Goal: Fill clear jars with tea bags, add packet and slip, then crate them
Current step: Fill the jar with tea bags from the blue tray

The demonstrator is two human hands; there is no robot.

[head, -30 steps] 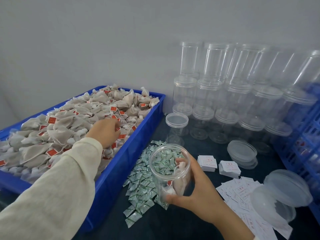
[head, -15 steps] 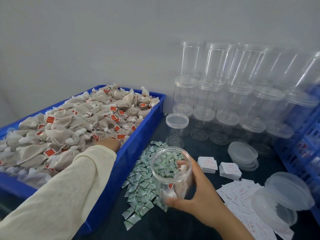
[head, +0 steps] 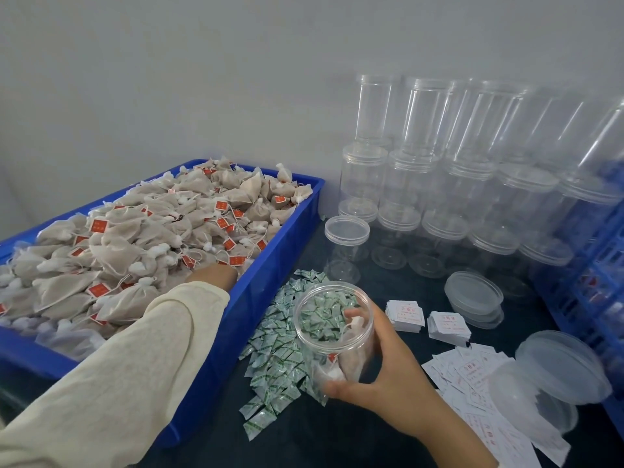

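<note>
Reaching across from the lower left, the cream-sleeved left arm point(head: 111, 376) lies over the near wall of the blue tray point(head: 270, 275), and the left hand point(head: 216, 276) is pushed down among the heaped tea bags point(head: 141, 238); its fingers are buried there, so I cannot tell how far they are curled or whether they hold a bag. The right hand point(head: 388, 376) comes up from the bottom edge with its wrist bent inward, fingers and thumb wrapped round the wall of an open clear jar point(head: 334, 329) tipped a little toward the tray (a couple of tea bags already lie inside it). That jar is held just above the dark table point(head: 337, 440), over a scatter of green-and-white packets point(head: 277, 376). Stacked empty jars point(head: 439, 184) stand against the wall behind, loose lids point(head: 472, 292) and white slips point(head: 472, 369) lie to the right.
</note>
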